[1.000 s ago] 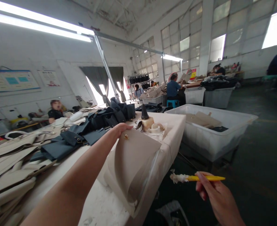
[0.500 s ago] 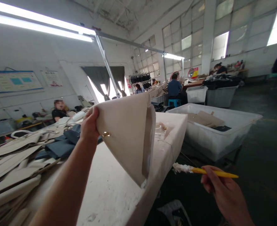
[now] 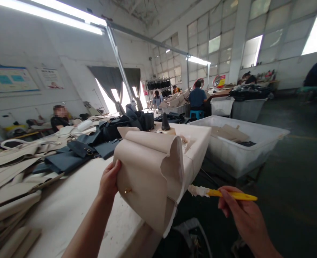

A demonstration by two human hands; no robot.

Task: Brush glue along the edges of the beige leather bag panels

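Note:
My left hand (image 3: 110, 181) grips the left edge of a beige leather-like bag piece (image 3: 142, 172), its thumb on the near face. The piece is curled over at the top, with a small gold clasp (image 3: 127, 190) on its front and its open side facing right. In my right hand (image 3: 239, 208) is a yellow-handled brush (image 3: 233, 195), pinched between thumb and fingers. Whitish, ragged matter coats the brush tip, which points left and is close to the bag piece's right edge, apparently apart from it. Under the piece lies the pale worktable (image 3: 94, 218).
Beige pieces (image 3: 10, 179) and dark blue pieces (image 3: 67, 159) are heaped on the left. A dark cone-topped container (image 3: 165, 123) stands at the table's far end. To the right is a white plastic bin (image 3: 236, 154) holding beige pieces. Several people sit working farther back.
The bag piece has come down and its top has folded over, showing more of its inside. My left hand has lowered with it. The brush has shifted left in my right hand.

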